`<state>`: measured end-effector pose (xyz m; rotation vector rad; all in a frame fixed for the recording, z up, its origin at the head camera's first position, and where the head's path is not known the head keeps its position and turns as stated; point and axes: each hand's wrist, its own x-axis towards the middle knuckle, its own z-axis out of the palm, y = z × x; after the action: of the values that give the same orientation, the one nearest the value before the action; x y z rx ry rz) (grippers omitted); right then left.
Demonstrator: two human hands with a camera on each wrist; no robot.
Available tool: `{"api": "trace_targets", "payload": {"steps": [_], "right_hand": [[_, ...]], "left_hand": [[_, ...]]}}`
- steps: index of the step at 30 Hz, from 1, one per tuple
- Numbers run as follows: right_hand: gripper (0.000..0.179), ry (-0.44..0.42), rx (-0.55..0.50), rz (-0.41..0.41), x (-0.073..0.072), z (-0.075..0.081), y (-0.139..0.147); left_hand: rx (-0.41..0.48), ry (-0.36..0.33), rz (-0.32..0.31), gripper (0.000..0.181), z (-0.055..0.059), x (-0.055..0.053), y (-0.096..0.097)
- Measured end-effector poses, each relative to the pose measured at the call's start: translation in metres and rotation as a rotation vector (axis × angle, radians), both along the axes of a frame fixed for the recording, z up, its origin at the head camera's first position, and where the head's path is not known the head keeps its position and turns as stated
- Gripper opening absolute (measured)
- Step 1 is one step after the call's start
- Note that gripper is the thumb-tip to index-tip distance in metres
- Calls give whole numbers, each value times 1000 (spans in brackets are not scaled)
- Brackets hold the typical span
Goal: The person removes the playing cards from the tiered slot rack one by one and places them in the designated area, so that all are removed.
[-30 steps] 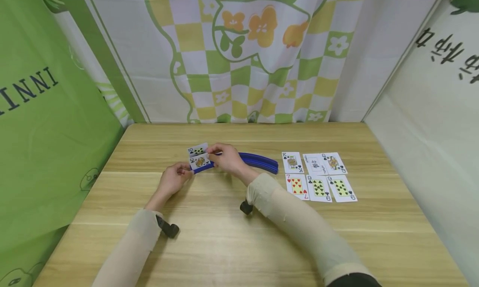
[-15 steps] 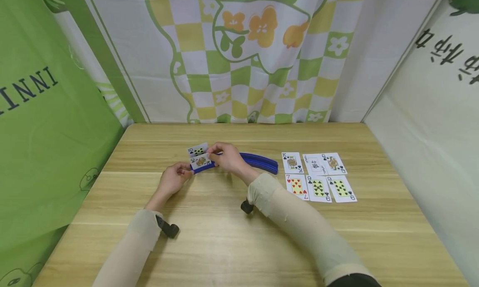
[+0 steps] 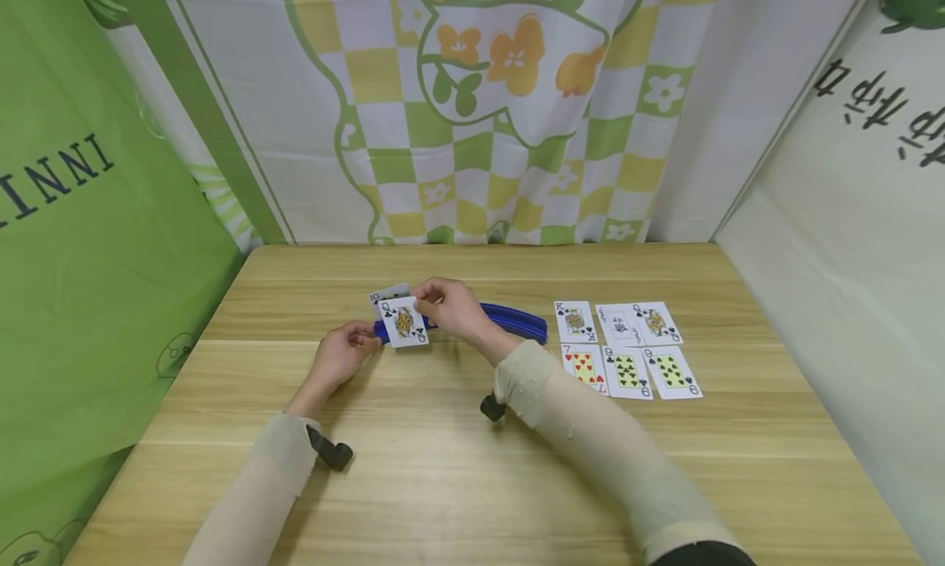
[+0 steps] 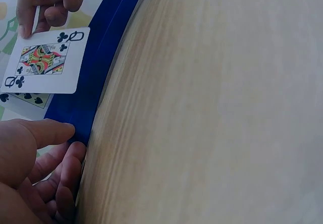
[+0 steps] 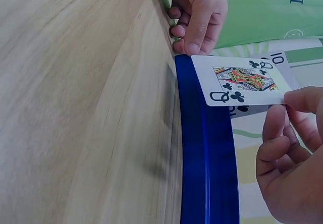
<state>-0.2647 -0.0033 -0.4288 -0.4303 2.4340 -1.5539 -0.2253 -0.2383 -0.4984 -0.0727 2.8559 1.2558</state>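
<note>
My right hand (image 3: pixel 454 308) pinches a queen of clubs (image 3: pixel 404 322) at its edge between thumb and fingers. The whole face of this card (image 5: pixel 242 80) shows, tilted above the blue curved card holder (image 3: pixel 517 320). Behind it a ten of spades (image 3: pixel 384 294) stands at the holder's left part, mostly covered by the queen. At the holder's left end, my left hand (image 3: pixel 343 353) grips the rim; the left wrist view has its thumb (image 4: pixel 63 131) on top of the blue plastic and the other fingers curled at the side.
Face up on the wooden table (image 3: pixel 443 484), right of the holder, lie a king (image 3: pixel 575 322), a joker (image 3: pixel 618 326) partly under another queen (image 3: pixel 655 324), a seven of hearts (image 3: pixel 586 365) and two nines (image 3: pixel 627 373). A patterned curtain (image 3: pixel 487 164) hangs behind the table.
The queen of clubs has come up out of the holder, from half visible to fully visible in front of it. My right hand shifts slightly right; the left stays in place.
</note>
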Motion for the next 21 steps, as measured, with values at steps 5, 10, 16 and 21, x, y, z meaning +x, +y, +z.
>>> {"api": "trace_targets", "payload": {"steps": [5, 10, 16, 21], "right_hand": [[12, -3, 3, -10, 1, -2, 7], [13, 8, 19, -11, 2, -2, 15], [16, -16, -16, -6, 5, 2, 26], [17, -32, -14, 5, 8, 4, 33]], "left_hand": [[0, 10, -4, 31, 1, -1, 1], [2, 8, -6, 31, 2, 0, 1], [-6, 2, 0, 32, 2, 1, 1], [-2, -9, 2, 32, 3, 1, 1]]}}
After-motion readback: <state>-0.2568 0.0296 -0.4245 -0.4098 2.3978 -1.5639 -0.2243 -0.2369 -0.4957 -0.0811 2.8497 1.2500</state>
